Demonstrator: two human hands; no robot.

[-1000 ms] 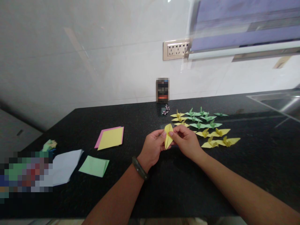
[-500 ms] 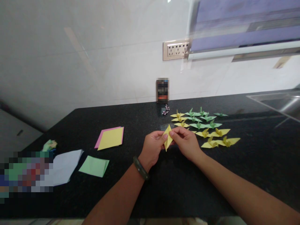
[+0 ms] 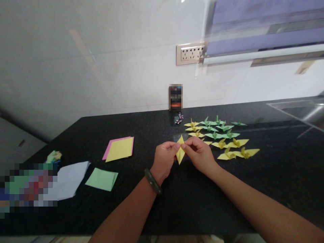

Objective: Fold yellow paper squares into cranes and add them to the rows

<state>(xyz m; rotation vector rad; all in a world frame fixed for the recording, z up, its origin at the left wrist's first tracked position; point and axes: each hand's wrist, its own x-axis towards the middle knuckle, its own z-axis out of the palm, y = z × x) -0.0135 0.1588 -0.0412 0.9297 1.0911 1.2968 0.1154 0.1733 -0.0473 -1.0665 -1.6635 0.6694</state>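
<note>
A yellow piece of origami paper, folded into a narrow diamond, is held upright between my two hands above the dark countertop. My left hand pinches its left edge, thumb on the front face. From the other side my right hand pinches the right edge, its thumb close to the left one. The fingers behind the paper are mostly hidden. Just beyond and right of my right hand stand rows of folded paper cranes, yellow ones and green ones. A dark bangle circles my left wrist.
Left of my hands lie yellow sheets over pink ones, a folded green sheet and white paper. Crumpled paper sits farther left. A phone with a beaded strap leans on the wall. A sink is at right.
The thumbs have come a little closer together across the folded paper, and the diamond has turned slightly and shows more of its front. Everything else stays in place.
</note>
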